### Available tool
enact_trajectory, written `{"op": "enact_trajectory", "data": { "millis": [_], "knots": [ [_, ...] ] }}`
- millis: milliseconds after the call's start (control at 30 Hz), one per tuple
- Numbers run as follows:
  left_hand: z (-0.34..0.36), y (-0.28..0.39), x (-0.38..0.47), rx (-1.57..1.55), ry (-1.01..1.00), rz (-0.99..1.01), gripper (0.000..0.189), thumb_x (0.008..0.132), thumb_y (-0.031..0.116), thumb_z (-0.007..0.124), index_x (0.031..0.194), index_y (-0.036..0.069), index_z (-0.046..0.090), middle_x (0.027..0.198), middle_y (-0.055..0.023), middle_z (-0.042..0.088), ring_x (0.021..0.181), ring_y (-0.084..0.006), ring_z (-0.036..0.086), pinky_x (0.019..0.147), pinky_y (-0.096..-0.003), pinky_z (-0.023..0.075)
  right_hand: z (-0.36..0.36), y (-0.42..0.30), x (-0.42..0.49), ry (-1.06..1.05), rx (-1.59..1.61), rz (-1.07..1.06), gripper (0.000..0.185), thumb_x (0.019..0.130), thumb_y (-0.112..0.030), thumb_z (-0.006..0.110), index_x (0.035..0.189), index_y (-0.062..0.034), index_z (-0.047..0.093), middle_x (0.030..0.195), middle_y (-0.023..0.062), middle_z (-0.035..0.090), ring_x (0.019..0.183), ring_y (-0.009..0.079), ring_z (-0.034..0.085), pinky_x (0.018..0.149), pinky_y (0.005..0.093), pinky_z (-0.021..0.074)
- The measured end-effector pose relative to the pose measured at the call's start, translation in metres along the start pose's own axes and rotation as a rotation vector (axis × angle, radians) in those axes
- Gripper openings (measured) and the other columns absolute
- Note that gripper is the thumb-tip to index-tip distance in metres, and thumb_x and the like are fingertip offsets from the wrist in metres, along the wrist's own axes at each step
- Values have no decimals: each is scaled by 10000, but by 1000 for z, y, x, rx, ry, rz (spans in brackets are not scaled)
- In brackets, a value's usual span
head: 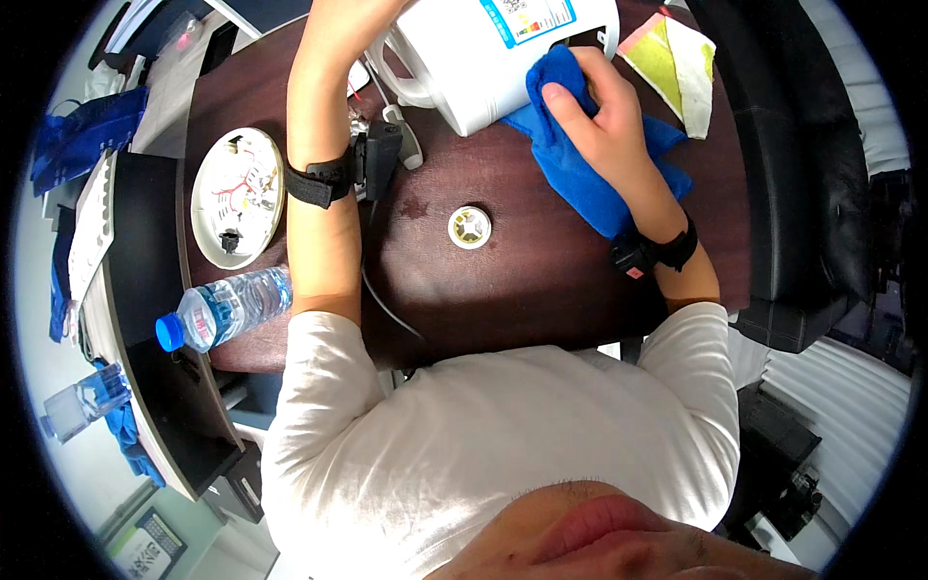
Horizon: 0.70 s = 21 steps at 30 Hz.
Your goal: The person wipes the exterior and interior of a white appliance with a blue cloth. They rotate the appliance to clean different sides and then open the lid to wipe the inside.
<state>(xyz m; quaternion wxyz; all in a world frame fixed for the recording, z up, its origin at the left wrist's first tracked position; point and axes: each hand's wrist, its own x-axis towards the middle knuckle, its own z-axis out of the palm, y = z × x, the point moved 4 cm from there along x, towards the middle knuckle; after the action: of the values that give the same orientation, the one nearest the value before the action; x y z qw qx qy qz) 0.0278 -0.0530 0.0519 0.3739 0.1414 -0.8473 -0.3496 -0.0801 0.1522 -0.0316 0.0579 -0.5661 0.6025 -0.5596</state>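
A blue cloth [580, 181] is bunched in my right hand [598, 109], which holds it at the lower right side of a white plastic appliance body [464, 65] with a handle and a printed label. The cloth's loose part spreads over the dark table. My left forearm reaches past the handle to the top edge; the hand at its end is cut off, so its hold is hidden. A small round white part [470, 228] lies on the table between my arms. To the left, a round white base [238, 199] shows red wires and a black connector.
A water bottle [225, 308] lies beside my left forearm. A screwdriver [403, 138] rests near the appliance, with a black cable [384, 304] running towards the table's near edge. A folded yellow and white cloth [674, 72] lies at the upper right. A black leather chair [783, 217] stands at the right.
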Motion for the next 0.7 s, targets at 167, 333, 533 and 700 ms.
{"op": "enact_trajectory", "data": {
  "millis": [167, 333, 533, 700],
  "knots": [
    [8, -6, -4, -112, 107, 54, 373, 908, 268, 658, 1113, -42, 680, 989, -131, 713, 918, -177, 661, 808, -300, 525, 3, -11, 3, 46, -86, -50, 286, 926, -181, 666, 1151, -15, 606, 953, 143, 683, 838, 223, 681, 738, 325, 520],
    [6, -12, -6, -75, 116, 103, 349, 952, 268, 612, 1094, -42, 684, 968, -112, 711, 859, -163, 646, 755, -286, 515, 6, -21, 10, 53, -239, -172, 287, 899, -201, 707, 1106, -18, 631, 922, 160, 679, 826, 286, 690, 729, 346, 534],
    [8, -17, -4, -161, 134, 115, 355, 976, 291, 597, 1062, -40, 695, 940, -117, 713, 856, -159, 644, 761, -296, 511, -1, -32, 28, 277, -226, -138, 243, 837, -256, 773, 976, -103, 645, 840, 95, 681, 720, 250, 701, 632, 309, 540],
    [9, -15, -3, -139, 171, 134, 341, 973, 284, 599, 1060, -30, 700, 952, -149, 716, 875, -193, 669, 780, -310, 515, 21, -65, 50, 299, -419, -284, 202, 851, -156, 686, 1027, -61, 660, 909, 169, 679, 786, 361, 668, 672, 423, 529]
  ]
}}
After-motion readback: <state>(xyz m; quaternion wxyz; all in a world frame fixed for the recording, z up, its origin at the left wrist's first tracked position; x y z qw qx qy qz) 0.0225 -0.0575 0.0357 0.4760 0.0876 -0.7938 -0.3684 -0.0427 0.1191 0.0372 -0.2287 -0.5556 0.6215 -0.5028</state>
